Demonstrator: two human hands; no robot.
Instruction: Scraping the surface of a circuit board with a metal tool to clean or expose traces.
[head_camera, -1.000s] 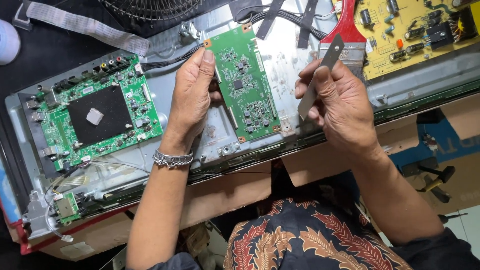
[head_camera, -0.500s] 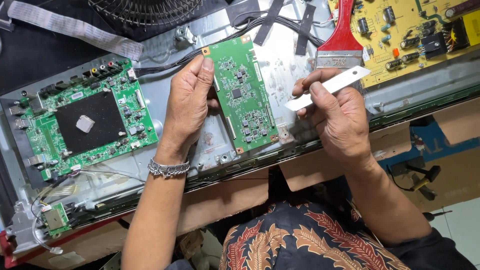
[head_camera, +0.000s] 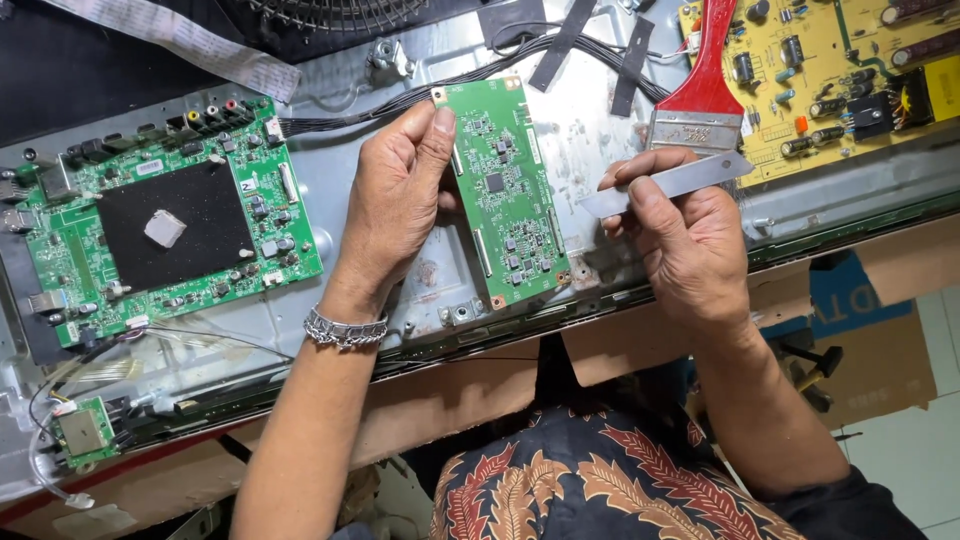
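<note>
At far left a large green main board (head_camera: 165, 225) with a black centre plate lies on the grey metal back panel (head_camera: 600, 150), and a small green module (head_camera: 85, 432) sits below it near the panel's lower edge. My left hand (head_camera: 395, 205), a metal bracelet (head_camera: 345, 330) at the wrist, is closed on the left edge of a narrow green circuit board (head_camera: 510, 190), thumb up by its top corner, fingers curled along the side. The board lies tilted on the panel, its long axis running top to bottom. Just right of it, my right hand (head_camera: 685, 240) is closed in a pinch on a flat grey metal strip (head_camera: 670, 183), which runs slantwise with its left end pointing toward the narrow board without touching it. Just above that hand a red-handled paintbrush (head_camera: 700, 90) rests on the panel, overlapping a yellow power board (head_camera: 850, 70) at the upper right. Black cables (head_camera: 420, 95) run along the top.
</note>
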